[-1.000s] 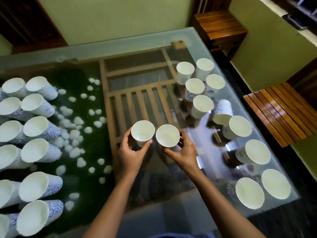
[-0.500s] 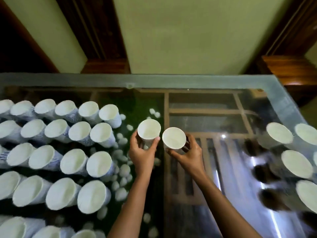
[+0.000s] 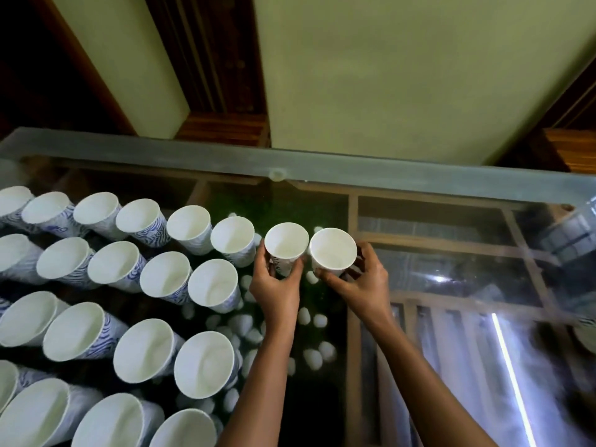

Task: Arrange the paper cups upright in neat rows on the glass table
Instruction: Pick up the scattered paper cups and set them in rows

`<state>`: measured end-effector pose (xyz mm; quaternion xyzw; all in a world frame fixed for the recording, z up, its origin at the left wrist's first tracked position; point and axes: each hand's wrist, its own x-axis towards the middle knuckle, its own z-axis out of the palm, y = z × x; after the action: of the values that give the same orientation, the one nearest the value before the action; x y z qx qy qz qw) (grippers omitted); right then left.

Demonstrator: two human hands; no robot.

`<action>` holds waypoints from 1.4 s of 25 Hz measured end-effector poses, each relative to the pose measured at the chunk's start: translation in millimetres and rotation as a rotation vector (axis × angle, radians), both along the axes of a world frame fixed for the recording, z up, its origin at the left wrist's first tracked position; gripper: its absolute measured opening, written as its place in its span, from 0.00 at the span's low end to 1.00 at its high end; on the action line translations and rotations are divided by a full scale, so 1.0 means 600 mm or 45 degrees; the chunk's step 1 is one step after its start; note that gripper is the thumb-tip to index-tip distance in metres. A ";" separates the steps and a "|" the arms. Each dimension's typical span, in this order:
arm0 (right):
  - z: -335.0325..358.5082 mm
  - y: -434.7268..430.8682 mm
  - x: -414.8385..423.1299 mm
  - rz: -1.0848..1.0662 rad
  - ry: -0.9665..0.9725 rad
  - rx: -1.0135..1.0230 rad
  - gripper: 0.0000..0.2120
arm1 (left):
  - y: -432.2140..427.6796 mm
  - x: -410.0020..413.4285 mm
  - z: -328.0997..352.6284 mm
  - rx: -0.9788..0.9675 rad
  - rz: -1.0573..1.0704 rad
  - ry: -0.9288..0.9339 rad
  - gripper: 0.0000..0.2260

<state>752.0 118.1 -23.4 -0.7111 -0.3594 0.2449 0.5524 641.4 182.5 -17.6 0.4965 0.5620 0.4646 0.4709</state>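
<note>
Right, the far edge of the glass worktop [image 3: 354,171] runs across the whole view, w/ a strip of bare glass betw it and the far row's rims. The right half of the worktop is open glass, w/ only the wooden frame [image 3: 353,317] showing beneath. Smth blurred sits at the far right border, can't tell what. The left half is packed: rows of paper cups [image 3: 161,275] fill it out to the left and near borders of the view, so free room lies right of the hands. Near the forearms there is bare glass too, w/ white pebbles [image 3: 254,333] visible under it.

L hand [image 3: 274,285] has fingers and thumb wrapped round the left cup [image 3: 285,241], which is just beside the last cup of the far row and in line w/ it. R hand [image 3: 364,288] grasps the right cup [image 3: 333,250] low on its wall. The 2 rims nearly touch. Both cups are upright, mouths up, plain white inside. A bit of dark print shows on the left cup's wall, and the rows' cups carry a blue wavy print. Whether the 2 bases rest on the glass can't be told.
</note>
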 end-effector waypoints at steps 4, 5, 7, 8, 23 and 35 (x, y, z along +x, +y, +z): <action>0.010 -0.016 -0.021 -0.036 0.022 0.006 0.31 | -0.025 -0.024 0.013 -0.025 -0.052 0.002 0.31; 0.014 -0.025 -0.030 -0.038 0.025 -0.003 0.31 | -0.041 -0.037 0.015 -0.037 -0.050 0.017 0.30; 0.019 -0.043 -0.050 -0.034 0.046 -0.012 0.31 | -0.083 -0.068 0.017 -0.075 -0.002 0.013 0.27; 0.019 -0.052 -0.062 -0.032 0.059 -0.014 0.31 | -0.108 -0.084 0.017 -0.082 0.025 -0.006 0.24; 0.038 -0.081 -0.136 0.342 -0.007 -0.270 0.43 | -0.255 -0.166 0.025 -0.004 -0.153 0.119 0.18; 0.111 -0.506 0.058 -0.536 -0.016 -0.265 0.20 | -0.439 0.072 0.055 -0.082 -0.792 0.037 0.22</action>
<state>787.0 -185.8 43.3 -0.8250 -0.1793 0.1556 0.5128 684.8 -80.8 15.4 0.6362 0.4043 0.2732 0.5977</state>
